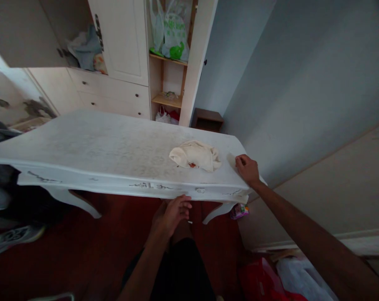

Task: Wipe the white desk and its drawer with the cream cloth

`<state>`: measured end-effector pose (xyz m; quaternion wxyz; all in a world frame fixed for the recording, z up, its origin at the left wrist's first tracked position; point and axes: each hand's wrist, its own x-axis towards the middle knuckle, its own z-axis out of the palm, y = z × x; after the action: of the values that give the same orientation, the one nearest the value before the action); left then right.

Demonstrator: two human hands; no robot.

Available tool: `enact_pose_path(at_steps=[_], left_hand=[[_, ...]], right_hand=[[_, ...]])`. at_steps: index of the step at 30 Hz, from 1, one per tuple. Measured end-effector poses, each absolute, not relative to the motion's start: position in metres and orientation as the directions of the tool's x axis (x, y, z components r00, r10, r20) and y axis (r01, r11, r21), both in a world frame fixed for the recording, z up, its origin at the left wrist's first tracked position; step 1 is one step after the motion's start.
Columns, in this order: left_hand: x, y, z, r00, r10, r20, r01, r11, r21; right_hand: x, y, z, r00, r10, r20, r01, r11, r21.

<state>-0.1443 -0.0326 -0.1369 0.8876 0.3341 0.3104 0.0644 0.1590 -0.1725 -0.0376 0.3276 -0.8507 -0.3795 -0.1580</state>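
Note:
My right hand (pixel 248 169) is over the right end of a white table (pixel 114 142), its fingers curled together; whether anything is inside them is hidden. Left of it, apart from the fingers, lies a crumpled cream cloth (pixel 197 155) with a small reddish-brown spot at its front side. In front of the table's front edge is my left hand (pixel 177 211), its fingers loosely bent and a little apart, with nothing seen in them. I cannot tell whether its fingertips touch the edge.
Behind the table stands a white wardrobe (pixel 123 42) with open doors and bags on its shelves. A small brown box-like stand (pixel 207 119) is by the grey wall. Red and white bags (pixel 261 278) lie on the floor at lower right, a shoe (pixel 15 239) at left.

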Motion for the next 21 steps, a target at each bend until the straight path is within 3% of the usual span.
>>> enact_pose_path(at_steps=[4, 7, 13, 21], left_hand=[[-0.111, -0.036, -0.127, 0.806, 0.159, -0.570, 0.164, 0.865, 0.474], [-0.091, -0.042, -0.111, 0.796, 0.129, -0.591, 0.217, 0.851, 0.479], [-0.080, -0.047, -0.106, 0.778, 0.143, -0.612, 0.246, 0.827, 0.506], [-0.098, -0.067, -0.107, 0.766, 0.265, -0.586, 0.141, 0.819, 0.555]], right_hand=[[0.152, -0.163, -0.041, 0.546, 0.693, 0.470, 0.837, -0.466, -0.286], [0.153, -0.159, -0.042, 0.535, 0.725, 0.434, 0.843, -0.494, -0.214], [0.154, -0.158, -0.041, 0.558, 0.711, 0.427, 0.825, -0.531, -0.194], [0.155, -0.156, -0.040, 0.587, 0.697, 0.413, 0.806, -0.553, -0.212]])
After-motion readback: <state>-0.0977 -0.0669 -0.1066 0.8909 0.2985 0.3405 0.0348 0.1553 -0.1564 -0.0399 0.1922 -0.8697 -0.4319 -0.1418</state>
